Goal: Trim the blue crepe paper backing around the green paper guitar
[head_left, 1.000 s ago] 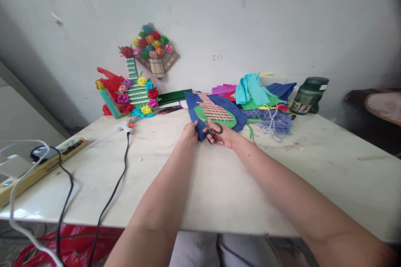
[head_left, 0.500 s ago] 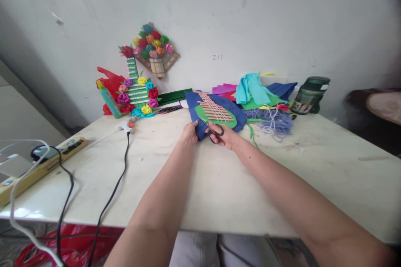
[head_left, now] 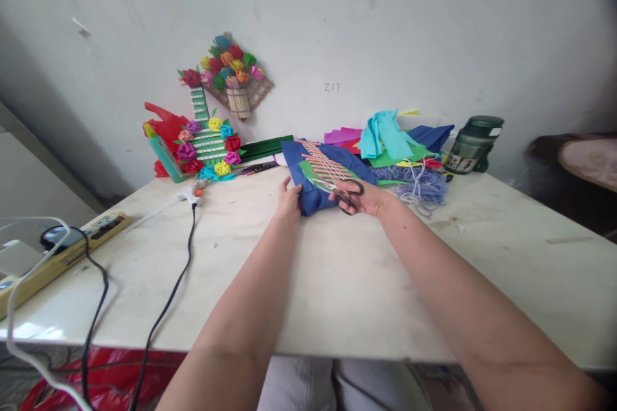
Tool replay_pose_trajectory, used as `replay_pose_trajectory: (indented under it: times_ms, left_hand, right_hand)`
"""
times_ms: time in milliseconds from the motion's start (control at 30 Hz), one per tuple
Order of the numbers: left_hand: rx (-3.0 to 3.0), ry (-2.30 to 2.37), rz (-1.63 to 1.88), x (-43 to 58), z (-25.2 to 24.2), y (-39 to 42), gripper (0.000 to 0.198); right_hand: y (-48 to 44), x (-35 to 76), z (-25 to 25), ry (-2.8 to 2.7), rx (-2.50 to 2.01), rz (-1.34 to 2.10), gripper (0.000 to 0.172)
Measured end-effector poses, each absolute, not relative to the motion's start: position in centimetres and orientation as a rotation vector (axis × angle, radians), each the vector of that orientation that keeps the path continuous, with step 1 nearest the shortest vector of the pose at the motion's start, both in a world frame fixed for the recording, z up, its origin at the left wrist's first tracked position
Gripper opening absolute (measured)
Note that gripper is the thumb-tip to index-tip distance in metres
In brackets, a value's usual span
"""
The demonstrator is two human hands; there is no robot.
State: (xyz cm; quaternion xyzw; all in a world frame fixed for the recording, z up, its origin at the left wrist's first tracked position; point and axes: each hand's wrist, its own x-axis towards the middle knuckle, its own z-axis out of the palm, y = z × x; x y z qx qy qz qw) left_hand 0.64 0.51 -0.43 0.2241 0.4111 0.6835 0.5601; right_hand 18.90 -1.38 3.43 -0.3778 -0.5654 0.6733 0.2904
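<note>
A blue sheet [head_left: 314, 200] lies at the far middle of the table, with a green oval piece [head_left: 318, 175] and a lattice of pink strips [head_left: 324, 164] on top of it. My left hand [head_left: 288, 201] pinches the sheet's near left corner, thumb on top. My right hand [head_left: 367, 198] grips black-handled scissors [head_left: 346, 192], fingers through the loops. The blades point left across the green piece.
A glue gun [head_left: 193, 192] with a black cord [head_left: 166, 311] lies to the left, near a power strip [head_left: 58, 257]. Paper-flower crafts [head_left: 212, 141] lean on the wall. Coloured paper [head_left: 390, 135], purple yarn [head_left: 419, 183] and a dark green jar [head_left: 472, 144] sit behind.
My right hand has slid to the right with the scissors, and the blades now lie over the green piece. The left hand keeps its hold on the blue corner.
</note>
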Motion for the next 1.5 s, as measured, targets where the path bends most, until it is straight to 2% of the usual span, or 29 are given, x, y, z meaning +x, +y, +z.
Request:
replay_pose_trajectory:
  times_ms: [100,267,467,800,1133,1500]
  left_hand:
    - [0.672,1.110,1.652,0.3,-0.3,0.1,0.053]
    - [0.769,1.166,1.661,0.1,-0.5,0.2,0.023]
    - [0.879,1.156,1.617,0.2,-1.1,0.4,0.039]
    - [0.737,1.043,1.595,-0.1,-1.3,1.0,0.020]
    - [0.847,1.226,1.470,-0.5,-1.6,1.2,0.024]
    - [0.935,1.318,1.295,-0.6,-1.0,0.4,0.025]
  right_hand:
    - [-1.5,18.9,3.5,-1.522,-1.018,1.788,0.032]
    - [-1.9,18.8,3.6,-1.655,-1.129,1.759,0.039]
    - [-1.8,18.9,3.2,-1.817,-1.133,1.738,0.047]
    - [-1.5,19.6,2.8,-1.882,-1.075,1.812,0.051]
    - [-1.0,21.8,3.2,-1.972,-1.077,1.916,0.048]
    - [-1.5,21.1,3.1,-1.991,-1.052,1.876,0.049]
